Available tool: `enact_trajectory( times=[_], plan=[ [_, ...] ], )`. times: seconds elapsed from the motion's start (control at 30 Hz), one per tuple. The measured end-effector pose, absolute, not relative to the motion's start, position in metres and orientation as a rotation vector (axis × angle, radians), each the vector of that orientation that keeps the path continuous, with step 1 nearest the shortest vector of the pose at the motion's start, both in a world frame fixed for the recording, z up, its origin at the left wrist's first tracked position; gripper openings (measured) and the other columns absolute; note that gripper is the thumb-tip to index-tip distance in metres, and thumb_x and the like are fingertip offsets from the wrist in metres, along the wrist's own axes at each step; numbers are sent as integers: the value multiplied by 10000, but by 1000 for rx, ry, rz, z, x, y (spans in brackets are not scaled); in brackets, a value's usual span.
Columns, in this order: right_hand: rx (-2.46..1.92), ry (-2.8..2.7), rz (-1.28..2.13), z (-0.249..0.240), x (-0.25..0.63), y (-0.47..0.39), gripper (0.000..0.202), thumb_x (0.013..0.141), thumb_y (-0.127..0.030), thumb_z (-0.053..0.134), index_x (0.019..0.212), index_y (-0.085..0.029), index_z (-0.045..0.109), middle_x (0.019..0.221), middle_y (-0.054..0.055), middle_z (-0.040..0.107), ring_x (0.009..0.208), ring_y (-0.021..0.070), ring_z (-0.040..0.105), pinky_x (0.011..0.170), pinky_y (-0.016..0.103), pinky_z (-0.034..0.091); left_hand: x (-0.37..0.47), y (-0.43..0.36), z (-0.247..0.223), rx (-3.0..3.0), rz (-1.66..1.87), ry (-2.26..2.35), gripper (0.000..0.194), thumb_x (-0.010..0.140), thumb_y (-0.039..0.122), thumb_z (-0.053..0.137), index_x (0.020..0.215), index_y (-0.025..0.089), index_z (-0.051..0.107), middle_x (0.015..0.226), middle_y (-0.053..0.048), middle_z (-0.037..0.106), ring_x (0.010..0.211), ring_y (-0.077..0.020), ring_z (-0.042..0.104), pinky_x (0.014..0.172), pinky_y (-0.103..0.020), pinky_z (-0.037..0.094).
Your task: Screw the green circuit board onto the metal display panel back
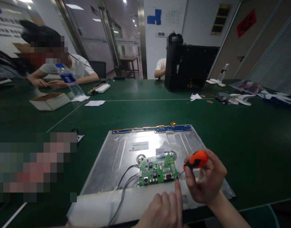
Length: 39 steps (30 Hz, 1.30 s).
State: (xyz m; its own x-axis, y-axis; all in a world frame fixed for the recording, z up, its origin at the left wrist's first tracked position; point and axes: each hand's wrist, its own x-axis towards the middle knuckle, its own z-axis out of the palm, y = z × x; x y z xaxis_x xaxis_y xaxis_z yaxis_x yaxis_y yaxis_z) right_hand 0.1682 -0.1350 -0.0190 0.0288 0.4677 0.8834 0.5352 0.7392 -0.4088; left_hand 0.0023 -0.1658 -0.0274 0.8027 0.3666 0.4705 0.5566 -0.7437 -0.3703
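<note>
A flat metal panel (107,161) lies in front of me, a blue strip board (147,129) along its far edge. On it sits a green circuit board (157,170) with two dark cables running from its left side. My right hand (206,180) grips an orange and black screwdriver (198,159), its tip at the board's lower right corner. My left hand (163,207) rests below the board, index finger stretched toward that same corner, the other fingers curled; nothing shows in it. A whitish sheet (100,202) covers the panel's near edge.
An open box (50,101), a water bottle (70,80) and paper scraps lie at the far left. A black casing (190,66) stands at the back. White gloves (238,99) lie at the right. Two people sit across the green table (126,110); a blurred patch covers the near left.
</note>
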Motion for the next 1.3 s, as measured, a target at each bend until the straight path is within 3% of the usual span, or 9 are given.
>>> enact_trajectory(
  times=[0.47,0.67,0.83,1.07,1.3],
  plan=[
    [-846,-1600,-98,-19,168,-135,823,735,-66,582,1467,-209,232,854,28,539,607,137,536,498,300,524,1,-167,-29,-2489,-435,-654,664,967,554,293,1087,-10,621,564,-12,519,442,-125,437,422,-293,253],
    [-909,-1558,-302,-20,167,-133,814,748,-130,639,1463,-192,255,1012,82,468,649,142,568,506,305,551,1,-167,-28,-2501,-445,-680,653,968,551,292,1066,1,630,554,-2,508,437,-121,436,423,-294,245],
    [-886,-1597,-353,-20,168,-132,815,752,-110,635,1467,-176,249,939,51,488,630,132,562,503,289,543,2,-167,-26,-2496,-462,-670,640,980,526,273,1042,4,639,549,-12,517,433,-128,442,418,-293,261],
    [-872,-1610,-154,-25,169,-135,817,774,-137,622,1476,-226,213,916,67,546,672,175,581,513,324,542,2,-166,-29,-2496,-476,-688,621,982,531,259,932,53,652,556,-23,533,439,-132,452,411,-291,271],
    [-826,-1621,-51,-22,171,-136,786,769,-92,560,1469,-213,224,960,80,594,648,154,570,546,333,556,2,-167,-28,-2489,-460,-670,623,981,514,263,1003,25,649,558,-18,525,440,-131,445,414,-293,267]
  ],
)
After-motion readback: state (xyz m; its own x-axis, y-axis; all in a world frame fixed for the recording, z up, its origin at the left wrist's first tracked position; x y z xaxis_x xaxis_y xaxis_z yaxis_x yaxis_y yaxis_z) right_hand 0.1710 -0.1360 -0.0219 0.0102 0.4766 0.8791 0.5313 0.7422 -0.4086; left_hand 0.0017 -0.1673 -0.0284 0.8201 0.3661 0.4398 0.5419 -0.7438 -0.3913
